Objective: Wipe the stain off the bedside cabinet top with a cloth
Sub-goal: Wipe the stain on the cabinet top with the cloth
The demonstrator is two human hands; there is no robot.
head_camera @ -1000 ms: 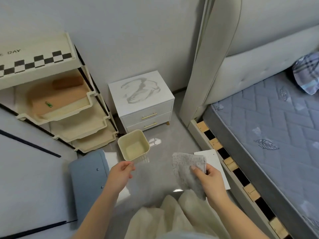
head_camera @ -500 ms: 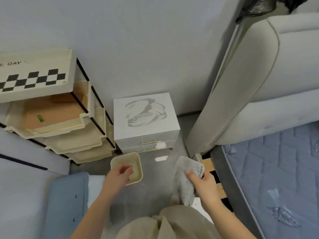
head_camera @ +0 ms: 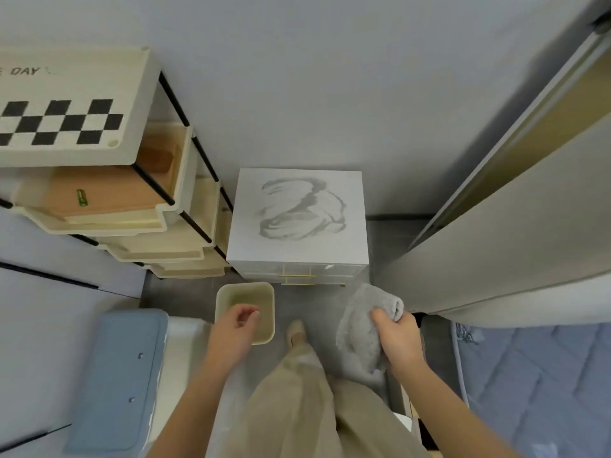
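A small white bedside cabinet (head_camera: 353,226) stands against the wall, seen from above. A grey smeared stain (head_camera: 302,209) covers the middle of its top. My right hand (head_camera: 398,338) grips a bunched grey cloth (head_camera: 362,328), low and to the right of the cabinet front, apart from it. My left hand (head_camera: 234,332) hovers over a cream square tub (head_camera: 244,292) on the floor, fingers loosely curled and holding nothing.
A cream tiered tray rack (head_camera: 109,193) with a checkered top stands left of the cabinet. A padded bed headboard (head_camera: 512,226) and blue mattress (head_camera: 542,385) lie right. A blue-grey lidded box (head_camera: 122,381) sits lower left. My leg and foot (head_camera: 297,335) stand on the grey floor.
The view has moved closer and more directly above the cabinet. My right hand with the cloth has shifted right and up toward the cabinet; my left hand now sits over the tub.
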